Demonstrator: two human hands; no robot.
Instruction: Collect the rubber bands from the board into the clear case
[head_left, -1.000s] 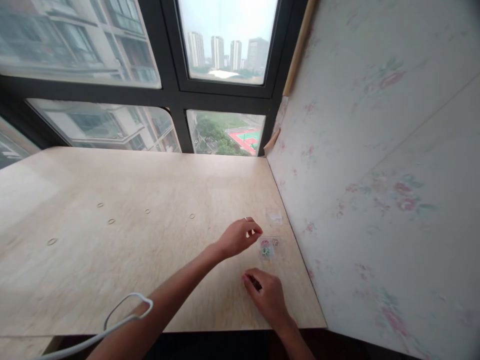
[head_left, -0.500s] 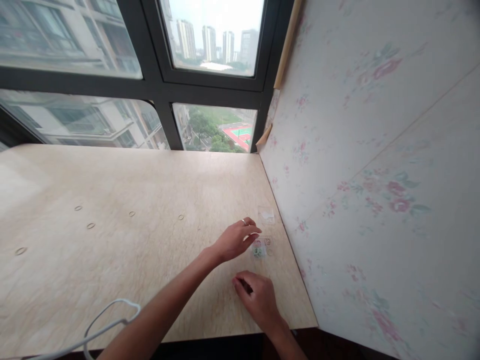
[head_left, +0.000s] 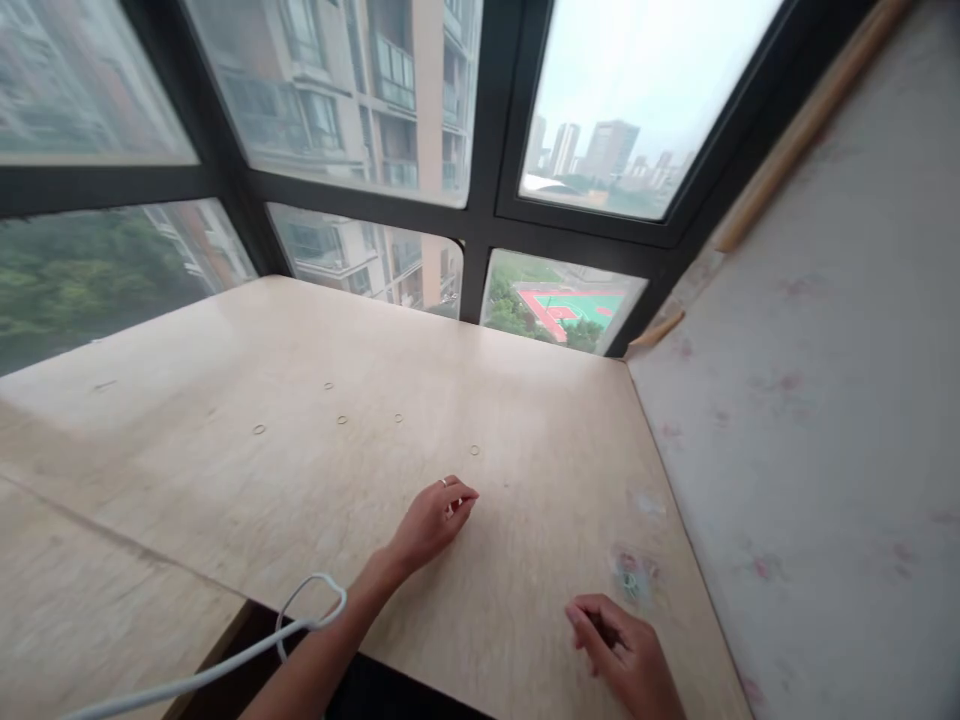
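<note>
- Left hand: a thin, narrow ring on one finger, plain and pale, with a metallic shine; too small to make out any marking on it.
- Left forearm: bare skin from the wrist down to where the lower edge of the view cuts it off.
- Right hand: bare fingers and thumb, cut off near the wrist by the lower edge.
- White cable: smooth, round and slim, bending into a loop over the left forearm; whether it is worn cannot be told.
- Black patch beside the left forearm: plain and dark, possibly clothing, too dim to tell.
</note>
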